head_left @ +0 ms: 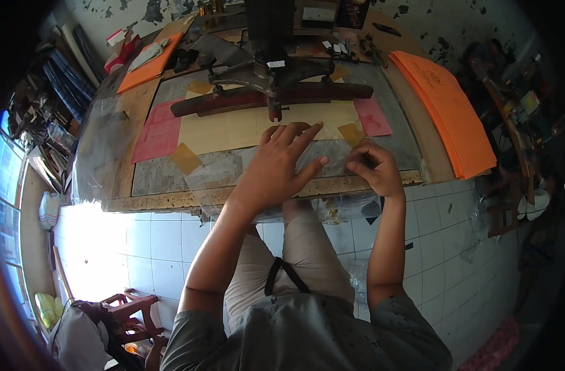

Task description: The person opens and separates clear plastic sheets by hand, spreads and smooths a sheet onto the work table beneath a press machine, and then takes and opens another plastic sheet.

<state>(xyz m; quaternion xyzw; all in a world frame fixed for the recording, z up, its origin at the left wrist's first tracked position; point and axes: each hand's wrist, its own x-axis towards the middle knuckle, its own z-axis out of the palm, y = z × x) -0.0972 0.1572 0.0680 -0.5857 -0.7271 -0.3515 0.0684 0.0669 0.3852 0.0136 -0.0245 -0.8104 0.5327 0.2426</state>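
My left hand point(281, 159) lies with fingers spread over a clear plastic sheet point(226, 168) near the table's front edge, its fingertips reaching the pale yellow paper point(223, 130). To its right, my right hand point(379, 168) is closed in a pinch at the sheet's right side; the exact grip is partly hidden by the fingers. Pink paper point(157, 131) shows at the left end of the yellow strip, and another pink piece point(374, 117) at the right end. Small tan squares point(186, 159) sit at the corners. Above the paper hangs a dark press bar point(233, 101) on a metal bracket.
Stacked orange sheets point(443, 111) lie on the table's right side. At the back left, a grey cloth point(147, 55) rests on more orange material. A reddish stool point(134, 312) stands on the tiled floor point(165, 241). Tools point(372, 51) lie at the back.
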